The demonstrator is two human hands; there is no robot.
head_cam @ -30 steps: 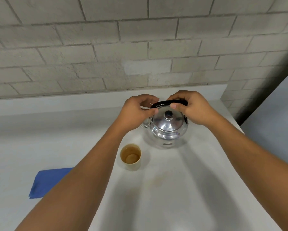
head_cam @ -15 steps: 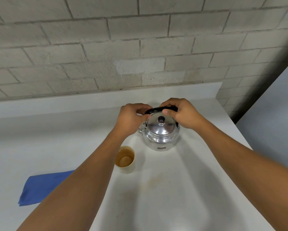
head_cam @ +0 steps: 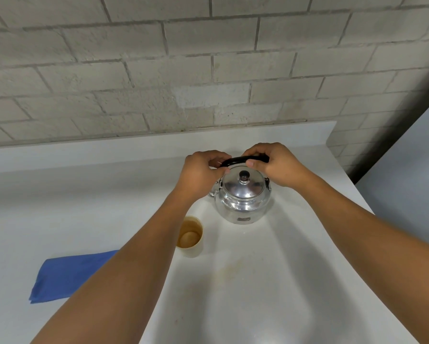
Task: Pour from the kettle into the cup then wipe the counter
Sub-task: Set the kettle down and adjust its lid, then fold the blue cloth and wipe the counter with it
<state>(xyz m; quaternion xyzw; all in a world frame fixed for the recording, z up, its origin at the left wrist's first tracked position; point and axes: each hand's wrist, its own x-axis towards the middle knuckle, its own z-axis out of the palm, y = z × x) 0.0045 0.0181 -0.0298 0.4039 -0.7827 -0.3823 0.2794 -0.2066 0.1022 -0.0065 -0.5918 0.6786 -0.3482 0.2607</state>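
A shiny metal kettle (head_cam: 243, 199) with a dark lid knob stands on the white counter (head_cam: 270, 281). Its black handle (head_cam: 240, 160) arches over the lid. My left hand (head_cam: 198, 172) pinches the handle's left end, and my right hand (head_cam: 273, 165) is closed around its right part. In front of the kettle and a little to its left stands a cream cup (head_cam: 190, 236) with brown liquid low inside; my left forearm hides part of its rim. A folded blue cloth (head_cam: 67, 276) lies flat on the counter to the left.
A grey brick wall (head_cam: 208, 70) rises behind the counter's low white backsplash. The counter ends at its right edge, with grey floor (head_cam: 407, 170) beyond. A faint brown stain (head_cam: 229, 271) marks the counter in front of the cup.
Both hands stay on the kettle handle and the kettle stays on the counter. The view has tilted upward, so the objects sit lower in the frame.
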